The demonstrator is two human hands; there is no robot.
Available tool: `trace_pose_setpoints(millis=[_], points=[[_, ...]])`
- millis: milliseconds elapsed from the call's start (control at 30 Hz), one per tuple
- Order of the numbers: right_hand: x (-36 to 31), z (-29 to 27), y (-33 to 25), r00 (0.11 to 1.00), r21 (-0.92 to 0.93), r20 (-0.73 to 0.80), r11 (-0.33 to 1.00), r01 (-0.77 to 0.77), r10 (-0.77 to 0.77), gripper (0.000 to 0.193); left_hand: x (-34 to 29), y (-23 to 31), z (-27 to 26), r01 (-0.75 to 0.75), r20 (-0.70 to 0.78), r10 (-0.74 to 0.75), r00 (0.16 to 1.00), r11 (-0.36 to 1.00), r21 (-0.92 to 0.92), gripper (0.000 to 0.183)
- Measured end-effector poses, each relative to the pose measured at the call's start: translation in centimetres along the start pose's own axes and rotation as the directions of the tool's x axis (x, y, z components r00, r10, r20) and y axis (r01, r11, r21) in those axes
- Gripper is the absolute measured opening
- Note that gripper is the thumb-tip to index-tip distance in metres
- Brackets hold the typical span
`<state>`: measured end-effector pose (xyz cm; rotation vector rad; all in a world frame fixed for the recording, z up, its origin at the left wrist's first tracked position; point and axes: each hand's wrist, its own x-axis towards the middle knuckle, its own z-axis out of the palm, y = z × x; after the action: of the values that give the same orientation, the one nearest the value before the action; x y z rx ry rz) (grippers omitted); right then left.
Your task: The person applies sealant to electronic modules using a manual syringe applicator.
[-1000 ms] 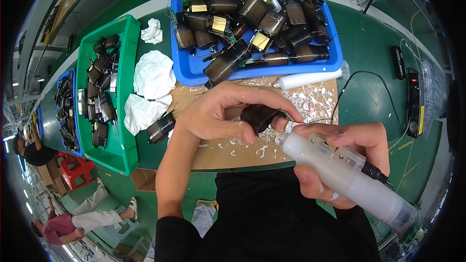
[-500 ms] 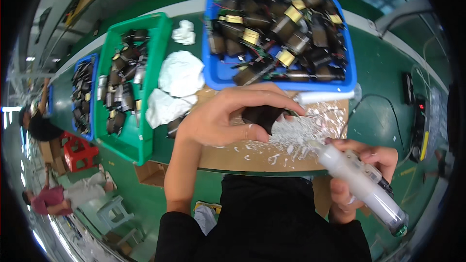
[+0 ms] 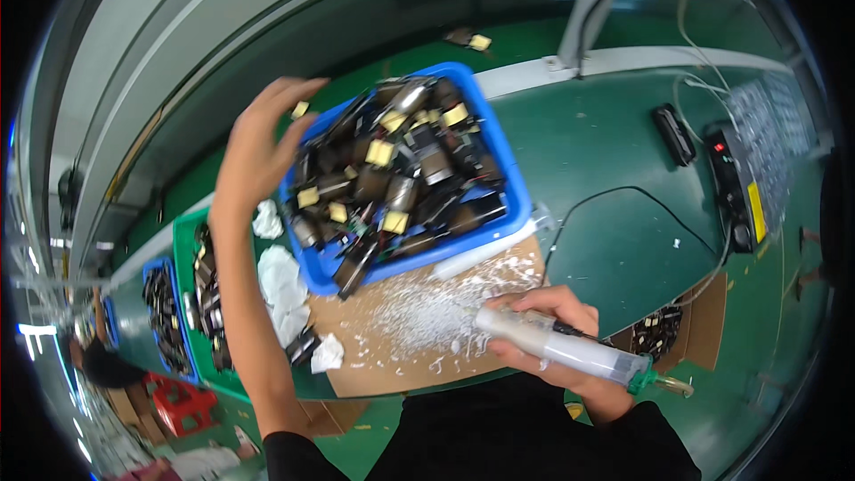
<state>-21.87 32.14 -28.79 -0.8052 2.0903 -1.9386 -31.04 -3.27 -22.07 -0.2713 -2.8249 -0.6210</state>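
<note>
My left hand (image 3: 260, 138) is raised beside the far left corner of a blue bin (image 3: 515, 183), fingers apart, with nothing visible in it. Several dark cylindrical motor-like parts (image 3: 434, 163) with wires and yellow tags are heaped in the bin. Over the near right of the worktop, my right hand (image 3: 557, 321) is wrapped round a large translucent syringe (image 3: 570, 350) of white paste, with a green fitting at its rear. The syringe tip points left, over a brown cardboard sheet (image 3: 356, 379) smeared with white strings.
White cloths (image 3: 281, 281) and a dark part (image 3: 303, 345) lie left of the cardboard. Beyond are a green bin (image 3: 184, 230) and another blue bin (image 3: 193, 365) of parts. A white tube (image 3: 485, 254) touches the bin. At right are a cable (image 3: 637, 189) and power strip (image 3: 735, 187).
My left hand has let go of the dark part and swung up and left to the blue bin. My right hand has moved left with the syringe. The view has turned to the right.
</note>
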Motion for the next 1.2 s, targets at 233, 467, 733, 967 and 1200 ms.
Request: trace_pose_setpoints(millis=[233,467,733,967,1200], points=[[-1.2,-2.3,-2.2,0.998,-0.142,-0.028,0.988,-0.064,0.061,0.043,19.8,-0.6,16.6,-0.351,0.215,0.325,0.921,0.931,0.097,0.047],[-1.8,-2.5,-0.8,0.988,-0.179,-0.12,0.977,-0.117,0.096,0.041,19.3,0.0,15.8,-0.253,0.192,0.188,0.963,0.876,0.411,0.036],[-0.4,-2.2,3.5,0.912,-0.244,-0.401,0.948,-0.204,0.093,0.035,-0.6,5.8,4.3,0.16,0.005,-0.196,0.98,0.785,-0.598,0.028],[0.6,-1.7,3.2,0.905,-0.327,-0.409,0.908,-0.262,0.114,0.031,-15.1,5.7,7.0,0.127,0.163,-0.294,0.942,-0.14,-0.982,0.058],[0.7,0.6,-3.0,0.915,-0.278,-0.402,0.957,-0.083,-0.037,0.04,-16.1,6.9,10.4,0.134,0.159,-0.04,0.987,-0.356,-0.925,0.069]])
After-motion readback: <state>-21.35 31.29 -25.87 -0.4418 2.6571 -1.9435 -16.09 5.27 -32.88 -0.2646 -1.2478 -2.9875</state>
